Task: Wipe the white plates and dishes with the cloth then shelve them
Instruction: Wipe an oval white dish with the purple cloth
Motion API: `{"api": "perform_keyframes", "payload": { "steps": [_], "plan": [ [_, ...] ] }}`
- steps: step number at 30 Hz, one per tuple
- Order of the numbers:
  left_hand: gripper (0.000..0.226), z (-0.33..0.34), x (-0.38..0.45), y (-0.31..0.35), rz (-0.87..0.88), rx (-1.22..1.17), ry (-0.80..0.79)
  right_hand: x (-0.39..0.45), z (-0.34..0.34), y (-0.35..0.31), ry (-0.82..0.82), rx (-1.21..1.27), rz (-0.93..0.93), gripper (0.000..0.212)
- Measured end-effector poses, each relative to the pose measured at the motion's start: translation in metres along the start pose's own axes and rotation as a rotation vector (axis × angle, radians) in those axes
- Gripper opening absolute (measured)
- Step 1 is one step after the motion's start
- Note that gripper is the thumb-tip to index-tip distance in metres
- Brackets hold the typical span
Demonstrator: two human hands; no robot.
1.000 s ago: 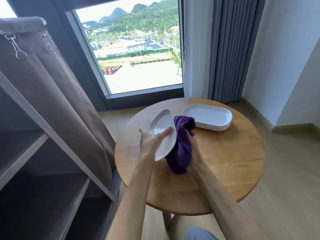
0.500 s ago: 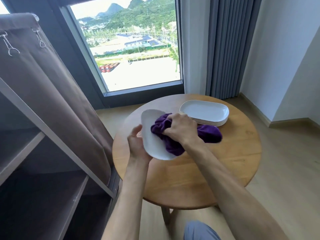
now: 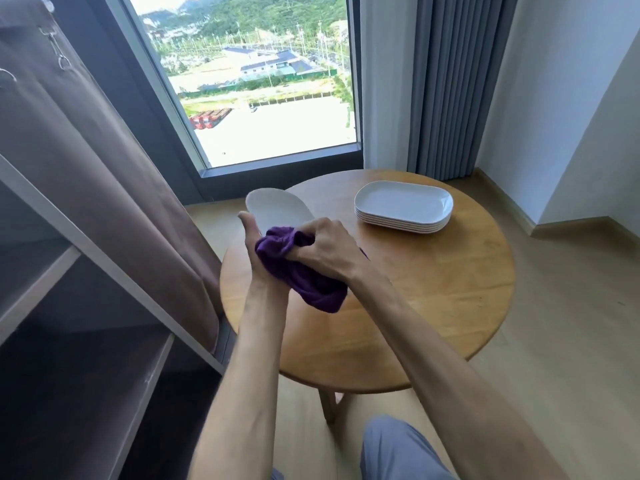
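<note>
Head view: left hand (image 3: 258,252) at frame centre grips white plate (image 3: 277,209) from below, thumb up along rim, plate held above round wooden table's (image 3: 433,299) left edge. Right hand (image 3: 329,249) bunches purple cloth (image 3: 304,278), fingers curled round it, against plate. Stack of white plates (image 3: 403,206) on table, right of centre. Shelf unit (image 3: 86,306) fills left of frame.
</note>
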State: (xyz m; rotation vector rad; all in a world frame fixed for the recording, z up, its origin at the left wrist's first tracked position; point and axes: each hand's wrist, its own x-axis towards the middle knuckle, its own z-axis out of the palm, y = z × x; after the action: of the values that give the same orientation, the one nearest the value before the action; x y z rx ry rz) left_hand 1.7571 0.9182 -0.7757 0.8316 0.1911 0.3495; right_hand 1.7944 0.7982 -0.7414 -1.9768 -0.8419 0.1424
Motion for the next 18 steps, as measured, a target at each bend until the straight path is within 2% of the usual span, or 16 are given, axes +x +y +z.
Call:
{"api": "perform_keyframes", "payload": {
  "steps": [4,8,12,14,17,18],
  "plan": [
    [0.077,-0.008,-0.007,-0.006,-0.065,-0.060,-0.034,-0.012,-0.008,0.000,-0.130,-0.090,-0.004,0.034],
    [0.085,-0.005,-0.020,-0.015,-0.080,-0.108,-0.096,-0.006,-0.009,-0.008,-0.020,-0.447,-0.142,0.033],
    [0.079,0.006,-0.027,-0.011,0.000,-0.147,-0.189,0.016,-0.009,-0.024,0.090,-0.414,-0.248,0.012],
    [0.072,0.012,-0.029,-0.008,0.056,-0.135,-0.176,0.030,-0.008,-0.030,0.186,-0.337,-0.205,0.014],
    [0.040,0.020,-0.037,-0.006,0.110,-0.092,-0.108,0.050,-0.008,-0.032,0.283,-0.279,-0.094,0.019],
    [0.036,0.022,-0.040,-0.008,0.109,-0.098,-0.098,0.054,-0.007,-0.031,0.294,-0.285,-0.061,0.020]
  ]
}}
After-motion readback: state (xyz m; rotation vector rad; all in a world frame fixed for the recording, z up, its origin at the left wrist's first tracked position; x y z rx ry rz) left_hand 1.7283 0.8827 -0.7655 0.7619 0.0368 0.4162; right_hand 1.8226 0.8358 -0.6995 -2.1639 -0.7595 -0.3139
